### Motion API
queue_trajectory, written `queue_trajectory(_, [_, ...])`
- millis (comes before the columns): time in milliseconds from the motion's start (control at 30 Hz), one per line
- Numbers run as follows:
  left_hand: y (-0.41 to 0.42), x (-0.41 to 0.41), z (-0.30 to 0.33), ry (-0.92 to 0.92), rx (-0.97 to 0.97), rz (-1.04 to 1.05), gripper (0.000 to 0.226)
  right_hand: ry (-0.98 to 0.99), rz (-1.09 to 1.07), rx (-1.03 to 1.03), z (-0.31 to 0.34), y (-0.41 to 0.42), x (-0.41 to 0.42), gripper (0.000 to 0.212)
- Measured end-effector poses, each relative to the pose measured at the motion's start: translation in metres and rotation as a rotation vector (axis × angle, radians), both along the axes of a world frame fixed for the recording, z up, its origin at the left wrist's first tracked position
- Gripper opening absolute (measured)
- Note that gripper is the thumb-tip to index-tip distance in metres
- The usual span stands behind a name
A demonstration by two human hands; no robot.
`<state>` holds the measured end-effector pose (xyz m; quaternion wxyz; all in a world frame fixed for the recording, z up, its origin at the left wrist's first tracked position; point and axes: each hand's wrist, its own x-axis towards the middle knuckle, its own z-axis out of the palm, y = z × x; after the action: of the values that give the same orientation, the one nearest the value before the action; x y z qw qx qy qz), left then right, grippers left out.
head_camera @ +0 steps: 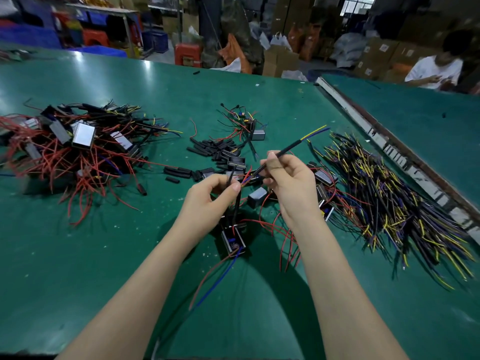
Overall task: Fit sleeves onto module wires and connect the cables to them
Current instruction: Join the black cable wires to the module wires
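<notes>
Connecting step: left hand [211, 193] pinches the module's red and blue wires [242, 181]; right hand [287, 178] grips the black-sheathed cable [283, 152] pointing to 2 o'clock; next its ends must meet theirs

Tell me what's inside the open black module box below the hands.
Inside the module box, red and blue wires show; a red and a blue lead trail out toward the table edge. Whatever lies beneath them is dark and hidden. A black sleeved wire rises to the left hand.

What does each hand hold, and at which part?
Right hand pinches the black cable with yellow and blue ends near its lower end. Left hand pinches the thin black wire of the hanging module.
</notes>
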<state>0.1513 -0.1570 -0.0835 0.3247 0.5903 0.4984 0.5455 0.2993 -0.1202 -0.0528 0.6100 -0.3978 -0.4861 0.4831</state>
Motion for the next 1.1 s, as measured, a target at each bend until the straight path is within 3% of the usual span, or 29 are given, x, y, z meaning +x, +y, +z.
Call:
queue_trajectory(167, [0.001,-0.002,0.004,-0.188,-0.016,0.056,0.015,0.186,-0.153,0.025,0.006,0.003,0.015,0.011])
queue_trajectory(267, [0.001,-0.002,0.005,-0.199,0.003,0.046,0.014,0.139,-0.113,-0.016,0.005,0.002,0.017,0.012])
queue_trajectory(433, [-0.003,0.000,0.006,-0.146,0.032,0.002,0.012,0.053,-0.004,-0.012,0.001,-0.001,0.007,0.011])
queue_trajectory(600, [-0.003,-0.003,0.005,0.040,0.070,0.040,0.018,0.014,0.011,-0.001,-0.001,-0.002,0.002,0.010])
queue_trajectory(867, [0.000,-0.005,0.009,-0.074,0.008,0.121,0.015,0.133,-0.176,0.033,0.003,0.000,0.008,0.011])
queue_trajectory(1100, [-0.004,0.000,0.009,0.089,0.117,0.075,0.013,-0.019,-0.059,0.012,0.003,-0.007,-0.002,0.008])
